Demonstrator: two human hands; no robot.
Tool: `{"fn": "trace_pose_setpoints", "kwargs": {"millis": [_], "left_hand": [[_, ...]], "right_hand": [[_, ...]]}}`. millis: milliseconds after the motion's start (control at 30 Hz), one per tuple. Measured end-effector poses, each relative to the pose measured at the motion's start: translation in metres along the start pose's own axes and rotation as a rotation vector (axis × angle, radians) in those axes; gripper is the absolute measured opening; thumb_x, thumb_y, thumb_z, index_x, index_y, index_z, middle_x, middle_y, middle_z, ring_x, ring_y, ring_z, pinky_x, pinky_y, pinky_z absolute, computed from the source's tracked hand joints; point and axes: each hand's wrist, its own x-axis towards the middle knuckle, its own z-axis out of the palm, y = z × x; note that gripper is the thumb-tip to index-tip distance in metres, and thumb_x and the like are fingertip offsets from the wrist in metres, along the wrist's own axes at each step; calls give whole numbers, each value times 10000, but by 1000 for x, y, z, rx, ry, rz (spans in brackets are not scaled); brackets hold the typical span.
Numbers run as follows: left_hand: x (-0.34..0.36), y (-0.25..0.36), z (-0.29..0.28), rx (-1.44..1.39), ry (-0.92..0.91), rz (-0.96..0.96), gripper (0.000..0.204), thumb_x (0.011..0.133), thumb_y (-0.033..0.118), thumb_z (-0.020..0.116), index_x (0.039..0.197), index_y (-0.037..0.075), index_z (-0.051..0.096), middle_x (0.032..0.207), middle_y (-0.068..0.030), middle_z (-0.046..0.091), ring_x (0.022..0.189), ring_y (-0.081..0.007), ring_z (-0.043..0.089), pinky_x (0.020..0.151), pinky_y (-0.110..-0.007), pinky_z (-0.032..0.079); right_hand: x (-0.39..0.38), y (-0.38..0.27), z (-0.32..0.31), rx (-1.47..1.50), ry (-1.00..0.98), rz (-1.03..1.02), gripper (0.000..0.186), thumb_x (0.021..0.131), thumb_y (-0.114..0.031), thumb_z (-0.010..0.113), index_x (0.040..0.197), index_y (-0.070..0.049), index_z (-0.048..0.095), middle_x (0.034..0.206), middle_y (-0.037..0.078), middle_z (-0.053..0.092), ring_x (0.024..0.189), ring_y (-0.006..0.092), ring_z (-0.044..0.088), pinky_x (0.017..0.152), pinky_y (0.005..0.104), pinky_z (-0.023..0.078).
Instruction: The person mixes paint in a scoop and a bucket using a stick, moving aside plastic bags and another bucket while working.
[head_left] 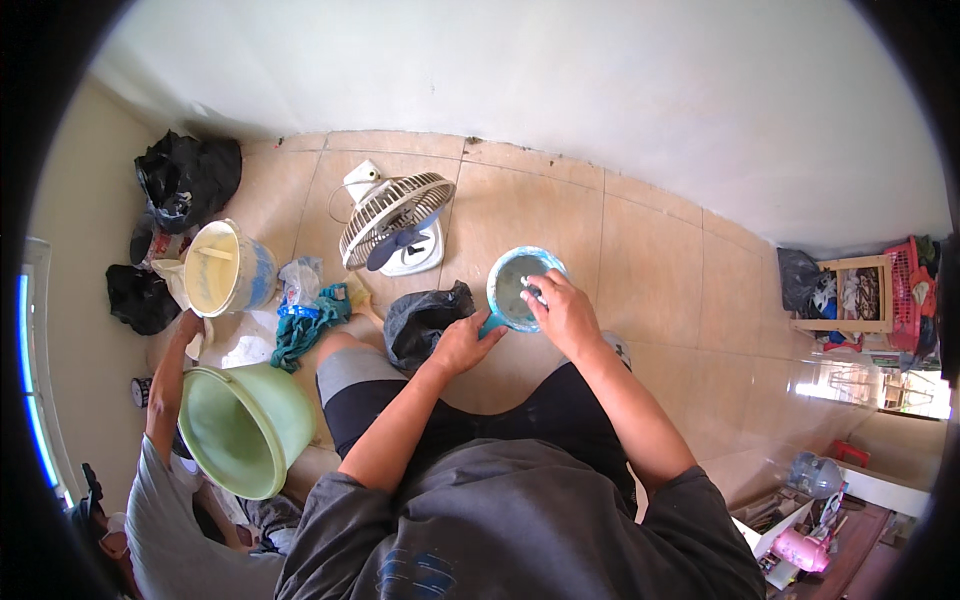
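Note:
A round blue dipper (546,257) with cloudy greyish contents is in front of me. My left hand (463,345) is closed round its short handle (491,322). Over the right side of its rim is my right hand (566,316), the fingers drawn together above the contents. Something small and whitish shows at those fingertips, too small to name. Just left of the dipper, near my left hand, lies a crumpled black plastic bag (420,325). Farther off to the left, an electric fan (397,222) rests on the tiles with its dark blue blades exposed.
At my left a co-worker's hand (187,326) is by a cream-stained bucket (262,270). A large green tub (290,405), teal cloth (305,330) and black bags (190,175) are nearby. The white wall (560,80) rises ahead; a wooden-framed box (855,262) and red basket (903,290) stand far right.

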Motion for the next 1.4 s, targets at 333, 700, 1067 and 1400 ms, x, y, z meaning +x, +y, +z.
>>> {"fn": "trace_pose_setpoints", "kwargs": {"millis": [333, 700, 1067, 1400], "left_hand": [[-39, 26, -39, 31, 75, 119, 406, 933, 410, 653, 1083, 33, 629, 917, -259, 676, 918, -454, 648, 769, -507, 497], [-93, 77, -68, 55, 141, 287, 419, 927, 409, 654, 1087, 22, 649, 904, -271, 682, 903, -451, 660, 783, -504, 509], [-155, 160, -106, 40, 198, 55, 396, 926, 377, 668, 1126, 36, 635, 876, -255, 681, 852, -431, 666, 734, -486, 512], [-231, 258, -157, -54, 170, -147, 360, 930, 357, 685, 1093, 41, 630, 745, -210, 646, 673, -361, 647, 637, -432, 490]], "right_hand": [[-15, -57, -36, 74, 135, 84, 219, 898, -208, 703, 1011, -20, 692, 964, 168, 675, 802, 350, 682, 728, 426, 552], [-41, -120, -77, 2, 264, 8, 224, 907, -222, 687, 982, -11, 682, 937, 173, 671, 808, 351, 685, 720, 431, 555], [-50, -181, -123, 70, 164, 18, 180, 914, -183, 679, 992, -23, 647, 932, 142, 648, 755, 343, 678, 656, 422, 556], [-60, -262, -237, -19, 90, 75, 204, 915, -144, 677, 1056, -6, 622, 913, 143, 626, 726, 329, 664, 622, 417, 551]]}}
